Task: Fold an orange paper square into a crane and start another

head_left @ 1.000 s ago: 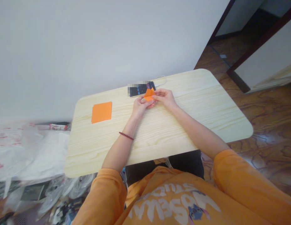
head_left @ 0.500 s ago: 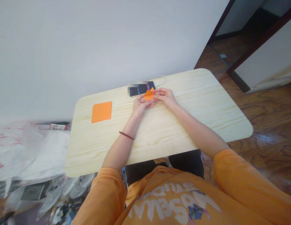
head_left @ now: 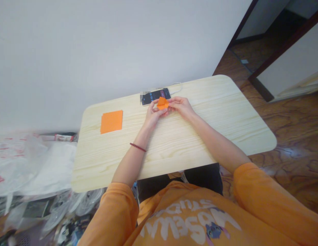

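Orange folded paper [head_left: 162, 103] sits pinched between our left hand [head_left: 154, 116] and right hand [head_left: 181, 106], both closed on it just above the pale wood tabletop [head_left: 200, 136], beside a phone [head_left: 155, 96]. It looks light and soft, best held along its folds. A flat orange square [head_left: 111, 122] lies leftward; wood flooring [head_left: 289, 136] shows rightward.

You're in an orange sweatshirt [head_left: 184, 208] with wide sleeves [head_left: 266, 194], white block lettering [head_left: 174, 222] across the chest, upside down from this view, and a small blue Stitch cartoon print [head_left: 214, 231] by it. Dark trousers [head_left: 205, 177]. Thin dark red bracelet [head_left: 137, 147] on your left wrist [head_left: 142, 140].
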The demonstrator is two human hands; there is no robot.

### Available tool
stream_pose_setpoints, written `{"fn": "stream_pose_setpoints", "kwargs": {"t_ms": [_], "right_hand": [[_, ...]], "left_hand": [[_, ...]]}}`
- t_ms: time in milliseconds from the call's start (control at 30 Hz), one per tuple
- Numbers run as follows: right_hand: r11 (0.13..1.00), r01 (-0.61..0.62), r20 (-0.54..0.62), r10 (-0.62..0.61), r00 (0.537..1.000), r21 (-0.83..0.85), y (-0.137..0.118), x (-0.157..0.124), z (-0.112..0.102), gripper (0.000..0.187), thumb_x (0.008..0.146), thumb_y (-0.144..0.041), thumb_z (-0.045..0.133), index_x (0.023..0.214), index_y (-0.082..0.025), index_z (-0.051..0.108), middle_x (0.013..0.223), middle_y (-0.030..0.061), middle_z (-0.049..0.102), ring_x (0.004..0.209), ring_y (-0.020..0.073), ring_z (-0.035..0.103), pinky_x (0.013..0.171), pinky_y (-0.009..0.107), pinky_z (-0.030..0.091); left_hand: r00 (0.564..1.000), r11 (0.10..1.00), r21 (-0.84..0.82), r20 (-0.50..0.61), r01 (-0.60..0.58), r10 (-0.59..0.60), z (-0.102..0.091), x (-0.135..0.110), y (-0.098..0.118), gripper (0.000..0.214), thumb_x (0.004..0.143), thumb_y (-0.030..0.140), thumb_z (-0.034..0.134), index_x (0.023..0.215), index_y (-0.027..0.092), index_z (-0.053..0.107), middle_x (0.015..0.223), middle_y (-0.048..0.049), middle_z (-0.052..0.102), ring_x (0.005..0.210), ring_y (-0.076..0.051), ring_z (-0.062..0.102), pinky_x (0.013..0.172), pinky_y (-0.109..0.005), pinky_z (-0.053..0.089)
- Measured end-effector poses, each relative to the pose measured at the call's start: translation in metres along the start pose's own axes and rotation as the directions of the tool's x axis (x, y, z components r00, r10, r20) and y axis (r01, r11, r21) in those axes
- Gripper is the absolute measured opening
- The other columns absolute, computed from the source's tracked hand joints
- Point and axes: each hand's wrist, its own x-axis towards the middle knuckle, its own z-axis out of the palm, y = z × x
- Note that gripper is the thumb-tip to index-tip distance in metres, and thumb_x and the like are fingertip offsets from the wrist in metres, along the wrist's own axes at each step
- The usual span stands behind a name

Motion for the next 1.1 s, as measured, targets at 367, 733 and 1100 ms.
{"fn": "stream_pose_setpoints", "kwargs": {"t_ms": [367, 733, 1100], "right_hand": [[0.966, 0.158, -0.042, -0.170, 0.985, -0.204, -0.008, -0.003, -0.004, 0.029, 0.061, -0.043, 0.076, 0.073, -0.017, 0.071, 0.068, -0.0001, 0.063, 0.055, 0.0076, 0.046, 0.046, 0.021, 0.033], [0.978, 0.116, 0.039, -0.111, 0.993, -0.175, -0.013, -0.008, -0.002, 0.033, 0.060, -0.048, 0.076, 0.068, -0.017, 0.068, 0.047, -0.0040, 0.051, 0.043, 0.0062, 0.036, 0.042, 0.023, 0.027], [0.880, 0.267, 0.003, -0.289, 0.957, -0.393, -0.009, -0.008, -0.001, 0.009, 0.063, -0.021, 0.070, 0.066, -0.017, 0.063, 0.064, -0.0002, 0.060, 0.061, 0.0116, 0.054, 0.061, 0.025, 0.046]], "left_hand": [[0.995, 0.995, 0.090, 0.100, -0.035, 0.026, 0.003, -0.002, 0.000, 0.048, 0.049, 0.012, 0.074, 0.093, 0.016, 0.054, 0.072, 0.0030, 0.064, 0.060, -0.009, 0.058, 0.061, -0.024, 0.047], [0.986, 0.988, 0.154, 0.167, -0.029, 0.003, 0.003, -0.005, 0.004, 0.033, 0.054, 0.012, 0.070, 0.085, 0.014, 0.059, 0.077, 0.0001, 0.063, 0.067, -0.011, 0.058, 0.063, -0.024, 0.048], [0.999, 0.996, 0.089, 0.044, 0.011, -0.015, -0.001, 0.004, -0.005, 0.018, 0.057, 0.017, 0.066, 0.075, 0.013, 0.067, 0.072, -0.0013, 0.070, 0.069, -0.013, 0.064, 0.070, -0.025, 0.052]]}}
